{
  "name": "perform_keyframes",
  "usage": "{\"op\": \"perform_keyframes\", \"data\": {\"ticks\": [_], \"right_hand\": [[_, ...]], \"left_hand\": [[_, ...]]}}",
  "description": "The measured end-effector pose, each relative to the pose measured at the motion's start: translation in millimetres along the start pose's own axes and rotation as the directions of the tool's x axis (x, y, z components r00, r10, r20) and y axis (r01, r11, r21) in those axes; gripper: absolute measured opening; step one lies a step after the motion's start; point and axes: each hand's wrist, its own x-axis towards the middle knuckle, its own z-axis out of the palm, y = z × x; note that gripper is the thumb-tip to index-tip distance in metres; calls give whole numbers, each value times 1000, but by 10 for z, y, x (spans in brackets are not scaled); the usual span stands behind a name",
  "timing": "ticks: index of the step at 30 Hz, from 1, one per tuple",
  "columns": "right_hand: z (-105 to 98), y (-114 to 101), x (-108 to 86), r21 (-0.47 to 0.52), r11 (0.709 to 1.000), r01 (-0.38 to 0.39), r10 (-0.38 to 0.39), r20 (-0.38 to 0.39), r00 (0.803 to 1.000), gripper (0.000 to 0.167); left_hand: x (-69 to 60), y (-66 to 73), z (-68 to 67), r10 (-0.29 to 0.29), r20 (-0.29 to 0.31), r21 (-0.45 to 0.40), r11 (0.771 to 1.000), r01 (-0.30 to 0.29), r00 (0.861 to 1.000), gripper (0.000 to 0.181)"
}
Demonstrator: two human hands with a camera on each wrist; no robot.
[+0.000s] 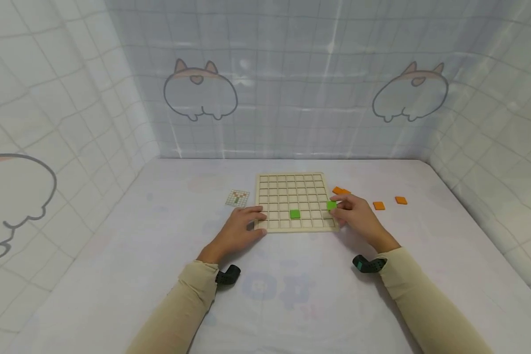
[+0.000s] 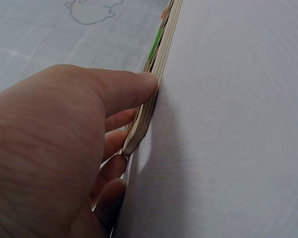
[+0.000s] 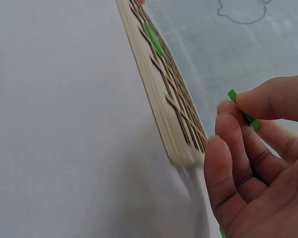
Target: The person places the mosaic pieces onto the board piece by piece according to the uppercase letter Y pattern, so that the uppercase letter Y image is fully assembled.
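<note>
Thumb and fingers of the right hand [image 1: 357,212] are pinching a thin square green tile [image 1: 331,205], which is held near the right edge of a pale wooden board with square grid cells [image 1: 297,229]. In the right wrist view, this tile does not touch the board. The left hand [image 1: 239,228] has its fingers extended and the thumb apart from them; these fingers rest on the left edge of the board, and the thumb touches it at the near left corner. A second square green tile [image 1: 295,214] lies in the board, about the middle of the second row from the near rim. Just beyond the right edge of the board are two touching orange tiles [image 1: 338,190]; farther right lie two separate orange tiles [image 1: 379,205]. To the left of the board is a small card with a printed colour pattern [image 1: 237,198]. All this lies on a white-covered bench [image 1: 265,314], and behind the board hangs a grey checked curtain with animal drawings [image 1: 287,98].
</note>
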Motion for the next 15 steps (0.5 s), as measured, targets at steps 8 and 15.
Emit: {"op": "perform_keyframes", "data": {"ticks": [8,15], "right_hand": [[189,-111,119,27,999,18,-18,12,1000,45],[355,-151,222,31,1000,-6,5,37,999,38]], "left_hand": [[9,-8,7,-11,0,9,1000,11,1000,41],[10,-11,10,-22,7,8,1000,22,1000,41]]}}
